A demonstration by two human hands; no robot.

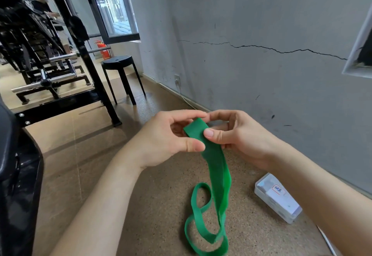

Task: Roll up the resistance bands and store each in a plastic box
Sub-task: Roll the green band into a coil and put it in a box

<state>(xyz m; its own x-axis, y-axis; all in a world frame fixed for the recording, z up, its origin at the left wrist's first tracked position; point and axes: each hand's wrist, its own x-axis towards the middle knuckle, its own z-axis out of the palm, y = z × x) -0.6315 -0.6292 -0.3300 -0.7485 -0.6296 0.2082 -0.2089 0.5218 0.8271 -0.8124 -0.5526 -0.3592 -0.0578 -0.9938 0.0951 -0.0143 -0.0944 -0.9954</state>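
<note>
1. The left hand (169,135) pinches the top end of the green resistance band (217,167). Its thumb lies across the band's near face and its fingers are curled behind.
2. The right hand (239,137) grips the same end from the other side. Its thumb presses on the band's right edge, and its forefinger arches over the top to meet the left forefinger.
3. The band's upper end stands just above the two thumbs as a short flat flap. No roll can be made out there.
4. Below the hands the band hangs as a doubled strip, and its lower part lies in loose twisted loops on the floor (141,195) near the picture's bottom edge.
5. A clear plastic box (278,200) lies on the floor to the right of the loops and apart from them, close to the foot of the wall (261,84). It carries a white label with red-framed writing too small to read, and whether anything is inside cannot be told.
6. Farther back along the wall's foot stands a black stool (118,64), with a red fire extinguisher (105,52) behind it under the window (115,8).
7. A black gym rack (90,68) fills the left side, and a long dark crack (281,50) runs across the grey wall.
</note>
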